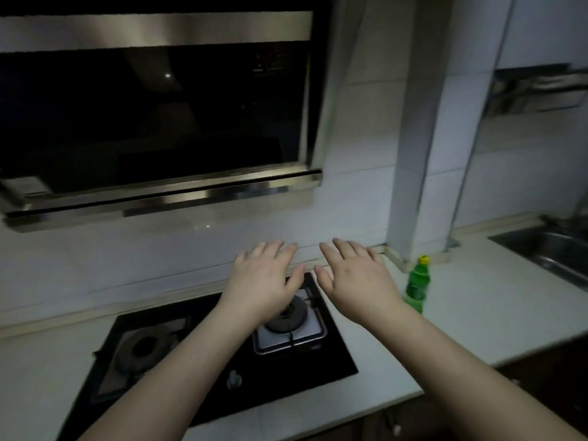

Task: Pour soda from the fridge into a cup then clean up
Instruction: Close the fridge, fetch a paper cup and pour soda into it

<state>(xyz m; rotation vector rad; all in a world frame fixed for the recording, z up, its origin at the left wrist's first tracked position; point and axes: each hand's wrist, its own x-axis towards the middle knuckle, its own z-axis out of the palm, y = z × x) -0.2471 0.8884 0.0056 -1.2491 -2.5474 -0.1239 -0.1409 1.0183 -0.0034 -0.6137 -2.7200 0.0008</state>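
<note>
A dark range hood [152,106] hangs over the white worktop [477,307], which runs from the near edge back to the tiled wall. A black gas hob [222,370] is sunk into the worktop's left half, and a steel sink [553,253] sits at its far right edge, cut off by the frame. Both forearms reach over the hob. The left hand [264,288] and right hand [356,281] hover side by side, palms down, fingers straight and spread, holding nothing. The green soda bottle [417,284] stands upright with its yellow cap on, near the worktop's back edge, just right of the right wrist.

With the bottle already out, the pouring step seems not yet begun. Next, I judge, comes a cup, then uncapping. No cup or fridge is visible. The bottle's base hides behind the right forearm; its fill level is unclear.
</note>
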